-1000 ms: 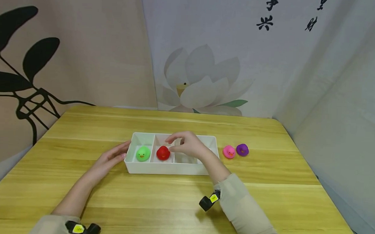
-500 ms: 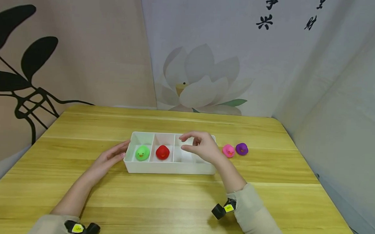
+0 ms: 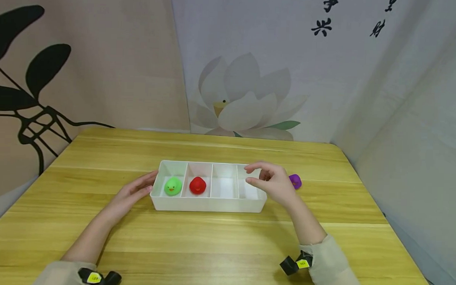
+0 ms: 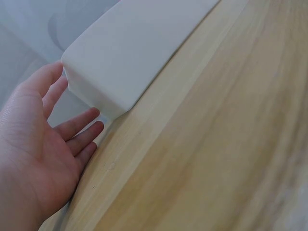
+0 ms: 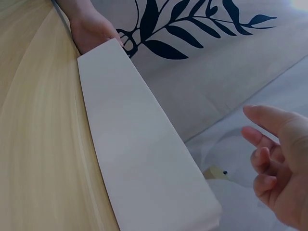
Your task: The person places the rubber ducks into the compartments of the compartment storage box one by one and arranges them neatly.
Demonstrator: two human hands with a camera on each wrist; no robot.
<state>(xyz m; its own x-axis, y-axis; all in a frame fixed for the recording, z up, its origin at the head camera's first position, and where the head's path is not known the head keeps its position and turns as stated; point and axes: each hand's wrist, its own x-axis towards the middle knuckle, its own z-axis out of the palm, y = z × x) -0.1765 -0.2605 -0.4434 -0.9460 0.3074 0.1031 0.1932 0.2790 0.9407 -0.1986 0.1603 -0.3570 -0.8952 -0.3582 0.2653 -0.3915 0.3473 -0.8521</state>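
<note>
A white divided box stands on the table, a green rubber duck in its leftmost compartment and a red rubber duck in the one beside it. The fingers of my left hand rest straight against the box's left end; the left wrist view shows the fingertips right at its wall. Over the box's right end is my right hand, thumb and forefinger apart with nothing between them. A purple rubber duck peeks out behind that hand. The pink duck is hidden by it.
The wooden table carries the box near its middle. A curtain printed with a pale flower hangs behind the table's far edge. Black wrist cameras are strapped over both sleeves.
My right hand has moved right, from above the red duck to the box's right end, covering the pink duck and part of the purple one. My left hand has stayed put.
</note>
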